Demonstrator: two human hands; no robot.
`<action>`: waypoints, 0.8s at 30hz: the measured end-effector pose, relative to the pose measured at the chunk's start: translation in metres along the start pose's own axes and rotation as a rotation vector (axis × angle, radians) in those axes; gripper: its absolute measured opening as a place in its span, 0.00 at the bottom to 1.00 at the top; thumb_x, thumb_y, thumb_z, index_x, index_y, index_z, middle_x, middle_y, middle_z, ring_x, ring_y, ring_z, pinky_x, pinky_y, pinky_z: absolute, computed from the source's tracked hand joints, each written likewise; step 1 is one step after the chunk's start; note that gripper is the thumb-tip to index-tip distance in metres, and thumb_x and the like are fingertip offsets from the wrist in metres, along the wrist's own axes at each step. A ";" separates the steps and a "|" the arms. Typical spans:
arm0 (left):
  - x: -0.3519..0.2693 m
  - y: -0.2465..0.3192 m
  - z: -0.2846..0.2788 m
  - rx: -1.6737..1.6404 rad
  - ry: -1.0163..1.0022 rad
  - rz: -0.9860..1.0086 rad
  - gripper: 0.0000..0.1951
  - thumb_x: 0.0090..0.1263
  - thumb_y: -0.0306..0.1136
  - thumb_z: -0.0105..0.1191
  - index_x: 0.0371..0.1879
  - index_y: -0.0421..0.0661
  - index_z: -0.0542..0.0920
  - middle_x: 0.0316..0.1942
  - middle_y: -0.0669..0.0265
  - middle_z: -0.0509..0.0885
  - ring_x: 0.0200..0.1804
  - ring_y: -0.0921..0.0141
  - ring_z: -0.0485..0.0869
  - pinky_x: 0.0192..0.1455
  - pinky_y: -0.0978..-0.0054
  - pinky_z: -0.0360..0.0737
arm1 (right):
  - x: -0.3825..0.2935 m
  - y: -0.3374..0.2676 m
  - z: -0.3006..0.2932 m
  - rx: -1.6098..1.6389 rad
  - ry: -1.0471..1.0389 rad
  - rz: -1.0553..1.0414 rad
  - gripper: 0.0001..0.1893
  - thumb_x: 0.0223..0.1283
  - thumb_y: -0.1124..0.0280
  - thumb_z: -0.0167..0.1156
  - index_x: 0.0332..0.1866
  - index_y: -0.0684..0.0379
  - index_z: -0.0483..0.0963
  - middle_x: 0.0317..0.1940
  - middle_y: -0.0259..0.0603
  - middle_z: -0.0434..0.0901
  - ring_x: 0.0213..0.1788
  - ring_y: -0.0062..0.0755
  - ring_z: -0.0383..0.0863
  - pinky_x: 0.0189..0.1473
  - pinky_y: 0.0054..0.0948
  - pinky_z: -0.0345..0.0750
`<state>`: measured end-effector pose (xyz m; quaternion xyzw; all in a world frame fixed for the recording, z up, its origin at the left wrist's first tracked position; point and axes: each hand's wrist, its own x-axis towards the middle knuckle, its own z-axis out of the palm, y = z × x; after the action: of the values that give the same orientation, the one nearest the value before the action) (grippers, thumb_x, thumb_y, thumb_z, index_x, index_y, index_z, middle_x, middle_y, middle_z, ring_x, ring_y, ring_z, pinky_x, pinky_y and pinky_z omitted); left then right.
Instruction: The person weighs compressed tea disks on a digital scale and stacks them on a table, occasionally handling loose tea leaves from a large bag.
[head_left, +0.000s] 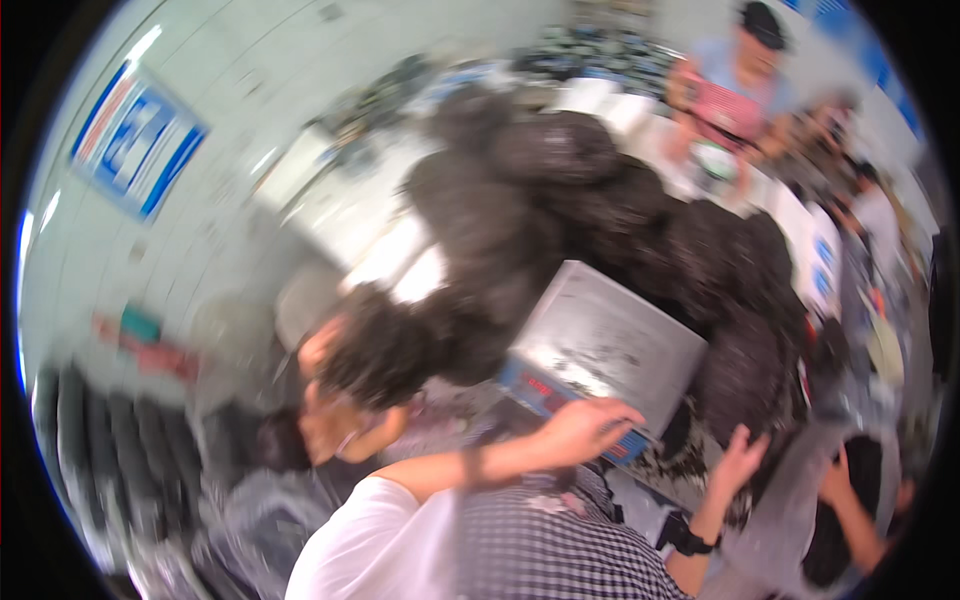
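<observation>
A digital weighing scale (611, 337) with a flat metal pan and a blue front panel stands before me, dark crumbs scattered over its pan. Over the near edge of the pan and the panel is my left hand (592, 431), fingers partly bent; blur hides whether it touches or holds anything. My right hand (739, 461), with a dark band on the wrist, is to the right of the scale with its fingers apart and nothing in them. Just beyond it lies a bulging bag of dark material (739, 375). More dark bags (555, 146) are heaped behind the scale.
At the left a person with dark curly hair (379, 345) leans close to the bags. Another person's forearm (855, 510) reaches by a clear plastic bag (780, 495) at lower right. A person in an apron (727, 112) is across the table. Dark filled bags (112, 450) line the left.
</observation>
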<state>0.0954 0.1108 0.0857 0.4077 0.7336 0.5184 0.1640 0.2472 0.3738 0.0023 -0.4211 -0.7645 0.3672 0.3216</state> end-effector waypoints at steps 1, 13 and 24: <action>-0.022 0.000 -0.013 -0.073 0.025 -0.081 0.09 0.64 0.28 0.53 0.42 0.45 0.79 0.38 0.58 0.83 0.40 0.60 0.83 0.44 0.68 0.80 | 0.004 0.019 0.004 -0.231 0.086 -0.138 0.28 0.64 0.66 0.53 0.64 0.73 0.57 0.59 0.59 0.68 0.61 0.51 0.68 0.63 0.35 0.64; -0.189 0.002 -0.203 0.858 0.702 -0.403 0.33 0.61 0.52 0.54 0.58 0.38 0.69 0.63 0.54 0.68 0.68 0.53 0.60 0.69 0.53 0.53 | -0.108 -0.167 0.168 0.063 -1.651 -0.208 0.22 0.63 0.63 0.54 0.58 0.66 0.69 0.57 0.53 0.71 0.55 0.38 0.75 0.55 0.33 0.74; -0.174 0.015 -0.207 0.781 0.190 -0.460 0.42 0.53 0.60 0.59 0.60 0.39 0.69 0.62 0.57 0.69 0.70 0.57 0.57 0.67 0.40 0.45 | -0.179 -0.239 0.187 0.769 -1.633 0.704 0.25 0.67 0.60 0.44 0.64 0.62 0.61 0.60 0.44 0.69 0.61 0.40 0.68 0.64 0.40 0.65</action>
<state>0.0719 -0.1507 0.1523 0.2165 0.9571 0.1883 0.0410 0.0786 0.0725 0.0704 -0.1070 -0.4101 0.8469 -0.3212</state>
